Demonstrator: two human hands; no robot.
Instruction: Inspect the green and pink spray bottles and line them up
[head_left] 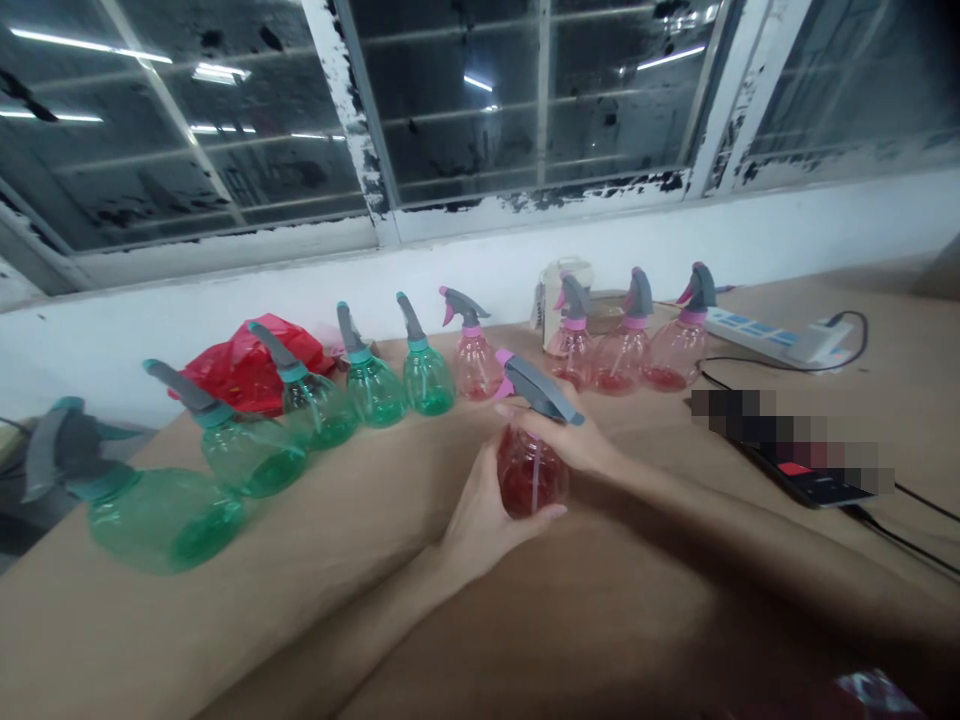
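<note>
Both my hands hold one pink spray bottle [529, 470] with a grey trigger head above the brown table [360, 560]. My left hand [480, 515] wraps round its round body from below and from the left. My right hand [574, 435] grips its neck and head from the right. Behind it stands a row of spray bottles: several green ones [375, 385] on the left, several pink ones [622, 350] on the right.
A red plastic bag [244, 365] lies behind the green bottles. A white power strip [772, 338] with a black cable sits at the right. A phone [814, 478] lies on the table to the right. A white wall and windows run behind.
</note>
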